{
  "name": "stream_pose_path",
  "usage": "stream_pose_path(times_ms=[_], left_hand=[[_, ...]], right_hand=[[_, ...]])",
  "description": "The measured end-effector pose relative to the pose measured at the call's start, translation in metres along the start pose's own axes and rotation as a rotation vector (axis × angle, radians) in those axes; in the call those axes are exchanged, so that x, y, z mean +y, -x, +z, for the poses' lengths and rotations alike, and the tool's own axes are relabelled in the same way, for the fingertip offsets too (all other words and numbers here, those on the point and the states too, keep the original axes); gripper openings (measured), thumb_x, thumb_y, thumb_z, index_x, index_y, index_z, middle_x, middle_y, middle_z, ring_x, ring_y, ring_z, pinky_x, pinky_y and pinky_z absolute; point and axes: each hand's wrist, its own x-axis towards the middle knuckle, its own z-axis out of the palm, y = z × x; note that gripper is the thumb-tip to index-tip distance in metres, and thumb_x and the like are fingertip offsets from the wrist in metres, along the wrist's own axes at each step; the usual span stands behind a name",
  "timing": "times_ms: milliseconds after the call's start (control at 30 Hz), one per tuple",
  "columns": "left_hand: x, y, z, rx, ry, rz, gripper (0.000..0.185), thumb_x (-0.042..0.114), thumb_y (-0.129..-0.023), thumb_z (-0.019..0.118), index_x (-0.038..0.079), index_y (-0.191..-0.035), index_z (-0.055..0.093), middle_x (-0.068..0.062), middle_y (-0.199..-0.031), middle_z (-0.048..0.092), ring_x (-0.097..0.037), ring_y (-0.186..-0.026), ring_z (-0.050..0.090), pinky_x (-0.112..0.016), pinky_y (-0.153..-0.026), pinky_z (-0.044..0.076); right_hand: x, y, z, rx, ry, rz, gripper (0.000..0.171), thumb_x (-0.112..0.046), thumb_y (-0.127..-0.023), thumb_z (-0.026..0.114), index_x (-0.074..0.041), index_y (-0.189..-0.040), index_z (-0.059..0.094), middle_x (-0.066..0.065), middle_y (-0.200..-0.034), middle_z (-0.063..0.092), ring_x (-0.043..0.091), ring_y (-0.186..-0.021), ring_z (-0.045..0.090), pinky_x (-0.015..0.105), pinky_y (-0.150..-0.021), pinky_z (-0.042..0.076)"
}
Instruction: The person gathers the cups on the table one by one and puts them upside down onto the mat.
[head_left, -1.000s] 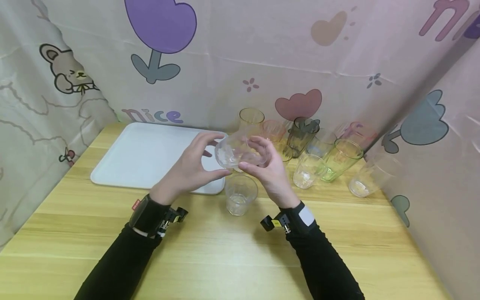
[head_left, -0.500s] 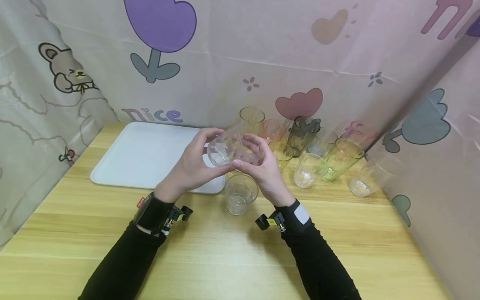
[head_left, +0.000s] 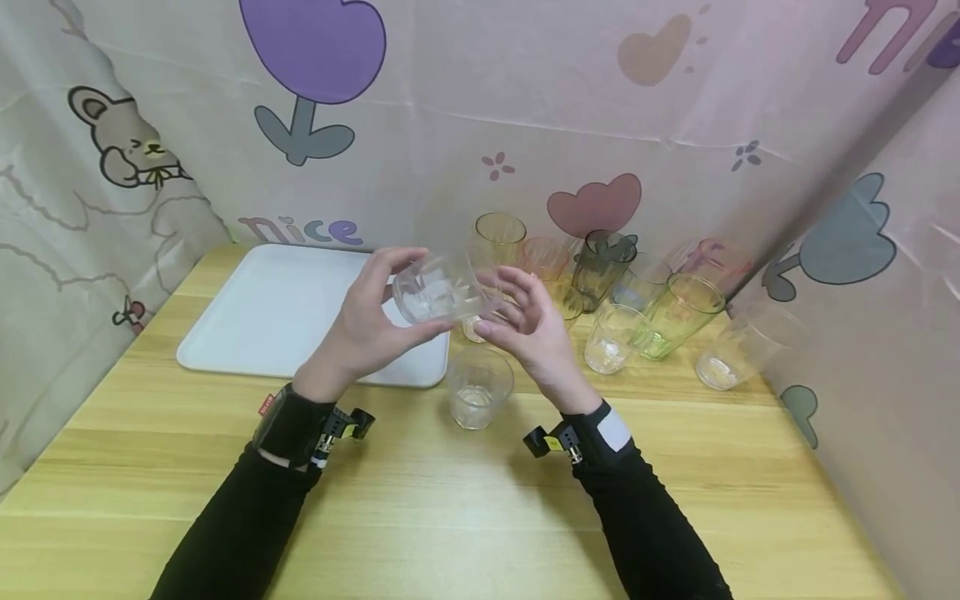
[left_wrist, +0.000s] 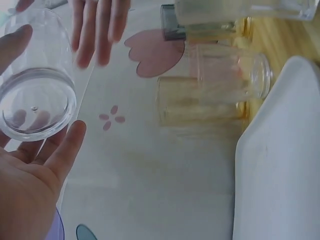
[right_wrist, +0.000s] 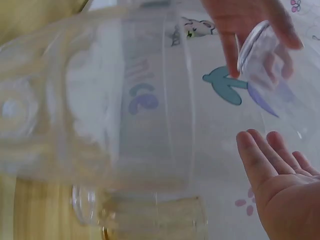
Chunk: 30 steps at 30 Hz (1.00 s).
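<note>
My left hand [head_left: 360,325] grips a clear drinking glass [head_left: 431,292] above the table, tilted with its base toward the left palm. In the left wrist view, the thumb and fingers sit around the round base of that glass [left_wrist: 37,107]. My right hand [head_left: 536,337] hovers beside the glass's rim end, fingers relaxed and slightly bent. The right wrist view shows this right hand [right_wrist: 290,185] with fingers extended, apart from the held glass [right_wrist: 270,75]. A second clear glass [head_left: 474,408] stands upright on the table below and between both hands.
A white tray [head_left: 277,317] lies at the back left. Several glasses crowd the back right, among them a yellow one [head_left: 499,233], a dark grey one [head_left: 600,271], a green one [head_left: 684,317] and a clear one [head_left: 723,371]. A patterned cloth [head_left: 435,125] hangs behind.
The held glass has moved left with my left hand. My right hand, on the glass half a second ago, has come away from it to the right.
</note>
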Motion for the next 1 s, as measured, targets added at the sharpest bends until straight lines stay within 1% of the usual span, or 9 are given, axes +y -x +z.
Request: stream_pose_path(times_ms=[133, 233, 333, 433, 533, 633, 767, 900, 1000], left_hand=[[-0.003, 0.0, -0.012, 0.036, -0.036, -0.022, 0.087, 0.008, -0.072, 0.095, 0.0, -0.146, 0.05, -0.015, -0.144, 0.051, -0.025, -0.133, 0.051, -0.05, -0.105, 0.052], [-0.008, 0.0, -0.022, 0.065, -0.075, -0.05, 0.086, 0.009, -0.072, 0.095, 0.003, -0.146, 0.052, -0.015, -0.143, 0.051, -0.025, -0.13, 0.051, -0.054, -0.103, 0.053], [-0.014, 0.0, -0.033, 0.093, -0.102, -0.089, 0.084, 0.008, -0.073, 0.094, 0.005, -0.147, 0.053, -0.016, -0.142, 0.05, -0.024, -0.126, 0.051, -0.054, -0.102, 0.054], [-0.021, 0.001, -0.043, 0.115, -0.131, -0.159, 0.082, 0.007, -0.077, 0.092, 0.007, -0.149, 0.052, -0.018, -0.142, 0.046, -0.027, -0.125, 0.051, -0.055, -0.102, 0.054], [-0.029, 0.003, -0.053, 0.128, -0.181, -0.265, 0.081, 0.01, -0.08, 0.089, 0.01, -0.151, 0.051, -0.019, -0.145, 0.042, -0.031, -0.128, 0.048, -0.057, -0.104, 0.051], [-0.038, 0.006, -0.062, 0.128, -0.236, -0.365, 0.084, 0.015, -0.083, 0.088, 0.012, -0.155, 0.046, -0.021, -0.146, 0.04, -0.035, -0.13, 0.045, -0.059, -0.107, 0.047], [-0.048, 0.007, -0.075, 0.109, -0.294, -0.437, 0.09, 0.021, -0.085, 0.087, 0.009, -0.159, 0.037, -0.023, -0.15, 0.04, -0.04, -0.137, 0.041, -0.062, -0.112, 0.038], [-0.06, 0.003, -0.09, 0.066, -0.317, -0.517, 0.094, 0.03, -0.089, 0.083, 0.004, -0.161, 0.027, -0.025, -0.158, 0.036, -0.043, -0.145, 0.036, -0.062, -0.119, 0.03], [-0.07, -0.004, -0.103, 0.036, -0.341, -0.571, 0.094, 0.032, -0.09, 0.081, -0.001, -0.159, 0.026, -0.029, -0.156, 0.037, -0.047, -0.143, 0.038, -0.064, -0.118, 0.031]], right_hand=[[0.004, 0.005, -0.009, -0.002, 0.01, -0.022, 0.075, 0.011, -0.09, 0.068, 0.0, -0.155, 0.032, 0.018, -0.156, 0.047, 0.035, -0.141, 0.049, 0.044, -0.116, 0.043], [0.009, 0.01, -0.018, -0.011, 0.038, -0.008, 0.078, 0.012, -0.09, 0.068, -0.003, -0.157, 0.03, 0.016, -0.158, 0.046, 0.034, -0.144, 0.047, 0.045, -0.117, 0.041], [0.014, 0.016, -0.027, -0.024, 0.085, 0.015, 0.084, 0.01, -0.089, 0.072, -0.004, -0.159, 0.027, 0.014, -0.159, 0.045, 0.034, -0.145, 0.045, 0.046, -0.119, 0.039], [0.018, 0.022, -0.034, -0.049, 0.134, 0.048, 0.09, 0.007, -0.087, 0.076, -0.006, -0.161, 0.025, 0.014, -0.161, 0.043, 0.034, -0.146, 0.044, 0.047, -0.119, 0.038], [0.023, 0.029, -0.04, -0.093, 0.169, 0.097, 0.097, 0.003, -0.086, 0.08, -0.009, -0.163, 0.022, 0.013, -0.163, 0.039, 0.034, -0.148, 0.041, 0.05, -0.12, 0.036], [0.03, 0.034, -0.045, -0.15, 0.18, 0.147, 0.103, -0.003, -0.085, 0.084, -0.008, -0.164, 0.019, 0.016, -0.165, 0.035, 0.036, -0.15, 0.037, 0.053, -0.122, 0.032], [0.038, 0.04, -0.047, -0.212, 0.181, 0.204, 0.11, -0.01, -0.081, 0.089, -0.006, -0.164, 0.018, 0.018, -0.166, 0.032, 0.04, -0.15, 0.035, 0.054, -0.122, 0.031], [0.046, 0.043, -0.047, -0.248, 0.23, 0.247, 0.114, -0.01, -0.078, 0.091, -0.003, -0.164, 0.017, 0.018, -0.165, 0.033, 0.04, -0.148, 0.038, 0.051, -0.121, 0.033], [0.05, 0.044, -0.045, -0.261, 0.262, 0.272, 0.115, -0.006, -0.076, 0.092, 0.0, -0.163, 0.018, 0.019, -0.164, 0.035, 0.04, -0.146, 0.042, 0.05, -0.12, 0.035]])
